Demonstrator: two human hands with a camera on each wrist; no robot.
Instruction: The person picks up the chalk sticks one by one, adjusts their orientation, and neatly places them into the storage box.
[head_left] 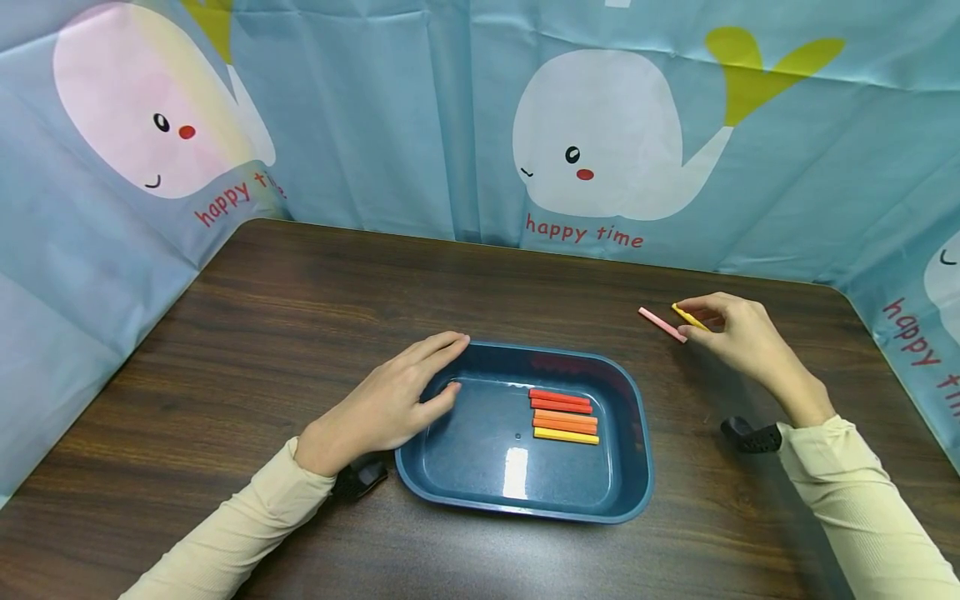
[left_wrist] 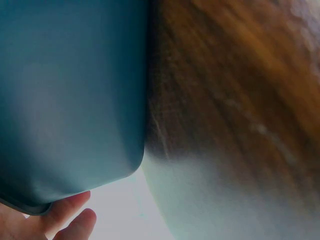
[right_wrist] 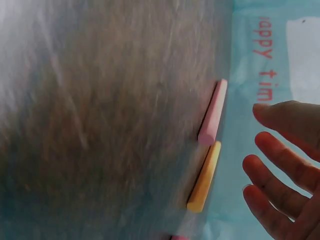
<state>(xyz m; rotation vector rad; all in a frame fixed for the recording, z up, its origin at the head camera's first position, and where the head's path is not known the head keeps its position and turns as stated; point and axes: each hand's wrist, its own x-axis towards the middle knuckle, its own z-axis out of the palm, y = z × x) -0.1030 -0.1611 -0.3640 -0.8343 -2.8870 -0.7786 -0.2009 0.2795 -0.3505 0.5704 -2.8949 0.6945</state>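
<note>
Toward the far right of the desk, a person's right hand is poised over a yellow stick that lies next to a pink stick. From the head view the yellow stick shows between thumb and fingers; in the right wrist view the grip is spread, fingers apart from one another and clear of both sticks, which rest on the wood. At the bottom edge of that view a pinkish-red end pokes in, too little of it to name.

Nearer the middle sits a dark blue bin, rounded at the corners. The left hand rests on its left end, fingers extended at the far corner of the rim and thumb apart, over the inside; its grip is spread rather than pinching. On the bin's floor, right of centre, five sticks lie side by side: two red sticks farthest from the person, then two orange sticks, then a yellow one closest.

Both arms wear cream sleeves. Behind the desk hangs a light blue cloth printed with whales and "happy time" in red.
</note>
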